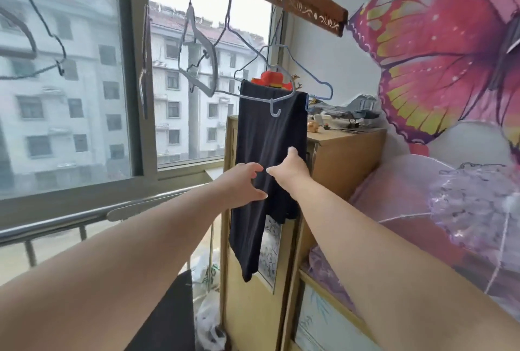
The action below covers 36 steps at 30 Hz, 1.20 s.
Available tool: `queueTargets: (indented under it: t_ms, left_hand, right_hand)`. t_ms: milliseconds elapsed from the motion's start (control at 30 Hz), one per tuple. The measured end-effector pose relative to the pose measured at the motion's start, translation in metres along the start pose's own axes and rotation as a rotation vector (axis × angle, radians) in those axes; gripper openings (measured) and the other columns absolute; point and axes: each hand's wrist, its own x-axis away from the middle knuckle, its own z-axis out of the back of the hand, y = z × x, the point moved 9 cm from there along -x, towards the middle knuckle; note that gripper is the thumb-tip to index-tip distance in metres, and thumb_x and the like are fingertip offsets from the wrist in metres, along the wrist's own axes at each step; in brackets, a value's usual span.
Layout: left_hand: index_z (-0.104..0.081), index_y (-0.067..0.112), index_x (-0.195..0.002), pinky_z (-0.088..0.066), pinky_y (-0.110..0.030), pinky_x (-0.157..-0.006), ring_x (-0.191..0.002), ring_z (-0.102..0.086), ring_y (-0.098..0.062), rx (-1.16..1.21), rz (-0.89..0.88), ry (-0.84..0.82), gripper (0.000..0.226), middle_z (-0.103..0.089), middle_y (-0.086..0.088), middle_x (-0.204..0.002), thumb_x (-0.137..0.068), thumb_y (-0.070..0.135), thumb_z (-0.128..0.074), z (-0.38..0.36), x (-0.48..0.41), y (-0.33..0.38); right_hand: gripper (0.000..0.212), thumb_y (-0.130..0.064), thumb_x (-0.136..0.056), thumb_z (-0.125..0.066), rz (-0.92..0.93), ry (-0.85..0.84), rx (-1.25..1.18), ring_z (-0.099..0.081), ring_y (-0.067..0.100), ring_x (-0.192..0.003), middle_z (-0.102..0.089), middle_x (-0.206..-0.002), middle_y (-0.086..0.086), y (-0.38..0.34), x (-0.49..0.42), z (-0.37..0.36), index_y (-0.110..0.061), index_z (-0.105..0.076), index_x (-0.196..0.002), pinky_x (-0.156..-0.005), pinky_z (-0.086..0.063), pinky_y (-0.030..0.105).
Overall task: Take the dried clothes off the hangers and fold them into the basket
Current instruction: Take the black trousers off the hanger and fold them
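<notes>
A pair of dark navy trousers (270, 136) hangs folded over the bar of a light blue wire hanger (298, 75) in front of the window. Both my arms reach out to it at mid height. My left hand (242, 184) touches the cloth's left side, fingers spread and loosely bent, thumb low. My right hand (289, 167) lies against the right side of the cloth, its thumb up; I cannot tell whether its fingers pinch the fabric. No basket is in view.
Several bare hangers hang to the left: a grey plastic hanger (197, 49) and a dark wire hanger (47, 29). A wooden cabinet (346, 159) with small objects on top stands behind the trousers. A metal railing (84, 215) runs below the window. Plastic bags (208, 319) lie on the floor.
</notes>
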Motion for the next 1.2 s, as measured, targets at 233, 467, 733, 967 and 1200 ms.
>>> queueTargets:
  t_ms: [233,467,733,967,1200]
  left_hand:
    - [-0.016,0.031,-0.150,-0.048,-0.039,-0.099,-0.124,-0.048,-0.022,0.098,0.058,0.047,0.092,-0.034,0.000,-0.148,-0.079,0.029,-0.075,0.014,-0.038,-0.007]
    - [0.013,0.034,-0.149,-0.036,-0.042,-0.108,-0.137,-0.032,-0.025,-0.002,0.091,0.196,0.122,-0.009,-0.004,-0.154,-0.069,0.045,-0.078,0.041,-0.067,0.007]
    - [-0.048,0.031,-0.132,-0.054,-0.039,-0.086,-0.099,-0.063,-0.025,0.224,-0.042,0.419,0.056,-0.065,-0.004,-0.118,-0.083,0.003,-0.049,0.080,-0.076,0.044]
    - [-0.047,0.024,-0.121,-0.043,-0.028,-0.058,-0.072,-0.053,-0.020,0.218,-0.070,0.472,0.044,-0.055,-0.004,-0.085,-0.081,0.005,-0.050,0.096,-0.072,0.059]
    - [-0.042,0.018,-0.128,-0.046,-0.029,-0.066,-0.089,-0.060,-0.021,0.268,0.011,0.420,0.054,-0.059,-0.002,-0.105,-0.081,0.028,-0.066,0.093,-0.075,0.068]
  right_hand:
    - [0.047,-0.026,-0.093,-0.059,-0.088,0.106,-0.293,-0.052,0.031,-0.120,-0.052,-0.135,0.011,-0.013,-0.047,0.006,-0.007,-0.047,-0.134,-0.089,-0.043,0.033]
    - [0.011,-0.002,-0.084,-0.059,0.072,-0.074,-0.654,-0.050,0.014,-0.076,-0.055,-0.074,-0.003,-0.041,-0.033,0.011,-0.010,-0.066,-0.088,-0.067,-0.039,0.028]
    - [0.027,0.001,-0.078,-0.052,0.291,-0.131,-0.586,-0.061,0.018,-0.082,-0.068,-0.076,0.000,-0.055,-0.023,0.044,-0.017,-0.071,-0.070,-0.079,-0.049,0.034]
    - [0.025,0.009,-0.071,-0.052,1.039,0.654,0.292,-0.060,0.025,-0.080,-0.061,-0.087,0.008,-0.125,0.049,0.115,-0.004,-0.068,-0.085,-0.067,-0.049,0.028]
    - [0.043,-0.015,-0.090,-0.041,0.570,0.689,0.935,-0.049,0.035,-0.118,-0.058,-0.122,0.016,-0.159,0.025,0.157,-0.008,-0.043,-0.133,-0.100,-0.031,0.046]
